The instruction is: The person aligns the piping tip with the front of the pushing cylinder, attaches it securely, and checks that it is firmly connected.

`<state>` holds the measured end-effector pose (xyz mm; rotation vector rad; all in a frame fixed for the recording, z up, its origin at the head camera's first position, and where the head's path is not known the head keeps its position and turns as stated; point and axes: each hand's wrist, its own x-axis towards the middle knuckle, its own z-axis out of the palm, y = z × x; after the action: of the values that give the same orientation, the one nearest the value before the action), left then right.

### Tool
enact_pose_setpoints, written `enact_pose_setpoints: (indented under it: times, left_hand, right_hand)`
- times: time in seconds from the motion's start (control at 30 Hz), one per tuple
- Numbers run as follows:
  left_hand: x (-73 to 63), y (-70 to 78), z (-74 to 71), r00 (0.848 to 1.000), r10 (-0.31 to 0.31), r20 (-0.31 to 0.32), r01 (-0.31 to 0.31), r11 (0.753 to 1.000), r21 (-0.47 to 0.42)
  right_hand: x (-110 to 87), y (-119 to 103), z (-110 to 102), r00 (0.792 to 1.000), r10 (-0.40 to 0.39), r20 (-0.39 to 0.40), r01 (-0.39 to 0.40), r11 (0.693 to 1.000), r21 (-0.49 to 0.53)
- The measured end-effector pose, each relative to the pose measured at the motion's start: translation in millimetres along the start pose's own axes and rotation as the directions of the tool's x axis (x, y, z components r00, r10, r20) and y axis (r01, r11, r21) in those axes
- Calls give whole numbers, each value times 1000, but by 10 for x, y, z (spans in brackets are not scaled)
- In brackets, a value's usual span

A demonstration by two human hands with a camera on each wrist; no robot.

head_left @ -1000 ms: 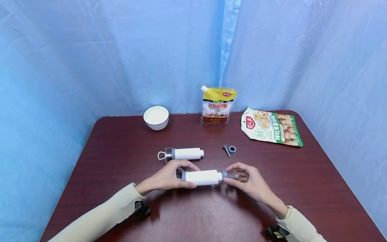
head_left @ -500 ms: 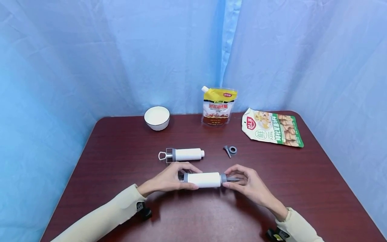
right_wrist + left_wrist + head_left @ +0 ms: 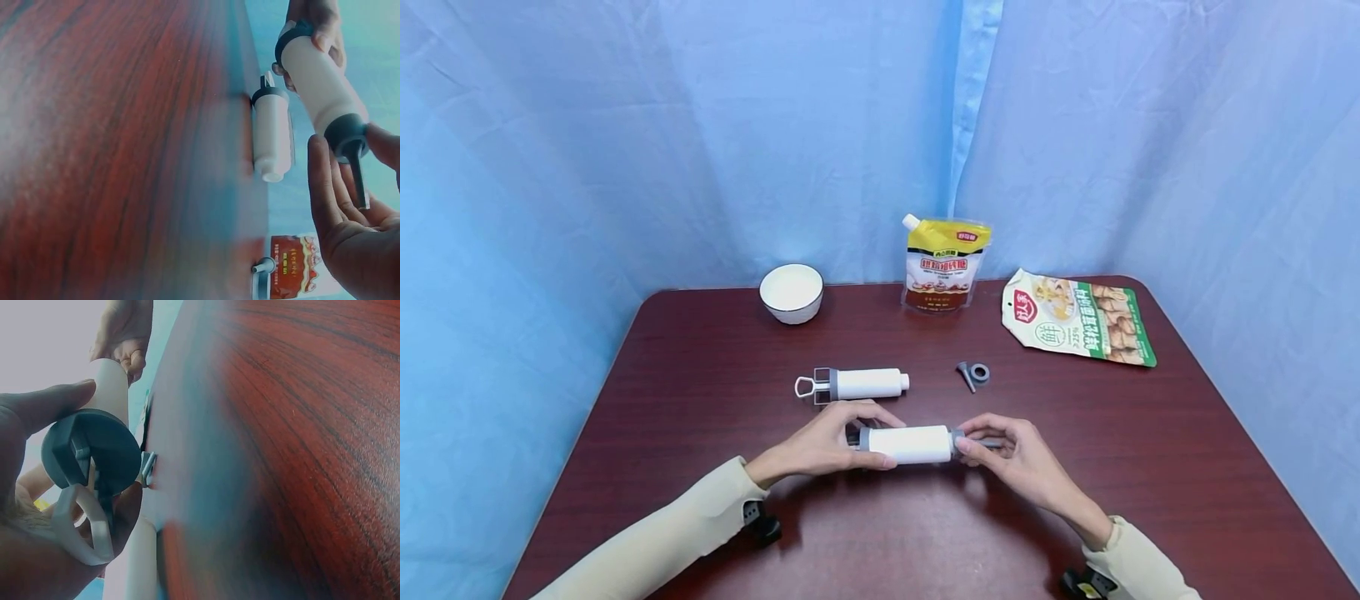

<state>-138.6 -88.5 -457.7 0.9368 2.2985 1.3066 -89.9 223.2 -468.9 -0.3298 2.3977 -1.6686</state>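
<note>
My left hand (image 3: 829, 442) grips a white icing syringe (image 3: 912, 445) around its grey rear collar (image 3: 94, 450). The syringe lies level above the table, with its white pull handle (image 3: 80, 526) pointing left. My right hand (image 3: 1026, 462) pinches the grey nozzle ring (image 3: 345, 132) at the front end between thumb and fingers. From that ring a slim grey nozzle (image 3: 357, 175) sticks out into the hollow of the right hand. A second white icing syringe (image 3: 869, 383) lies on the table just behind the hands. A loose grey nozzle (image 3: 967, 377) and a grey ring (image 3: 980, 373) are to its right.
At the back of the dark red table (image 3: 700, 358) stand a white bowl (image 3: 792, 293) and a spouted yellow and brown pouch (image 3: 943, 265). A green and white food packet (image 3: 1078, 318) lies at the back right. Blue curtains (image 3: 820, 142) surround the table.
The nozzle ring has moved onto the syringe's neck, covering the white part that showed before, and now sits close to the barrel. My right thumb has shifted across the ring.
</note>
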Motion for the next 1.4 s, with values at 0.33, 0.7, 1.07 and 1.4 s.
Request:
enact_pose_setpoints:
  times: [0.33, 0.7, 1.07, 1.4]
  left_hand:
    - [-14, -9, 67, 1000, 18, 2, -18, 1000, 10]
    - [-10, -37, 86, 1000, 5, 2, -5, 1000, 8]
    - [-22, -27, 98, 1000, 13, 16, -13, 1000, 0]
    - [-12, 2, 97, 999, 8, 43, -7, 1000, -13]
  right_hand:
    - [4, 44, 46, 996, -87, -26, 88, 996, 14]
    - [-16, 57, 0, 998, -50, 34, 50, 999, 12]
    - [-25, 90, -8, 999, -37, 39, 39, 999, -26]
    - [-26, 107, -26, 991, -128, 47, 125, 990, 65]
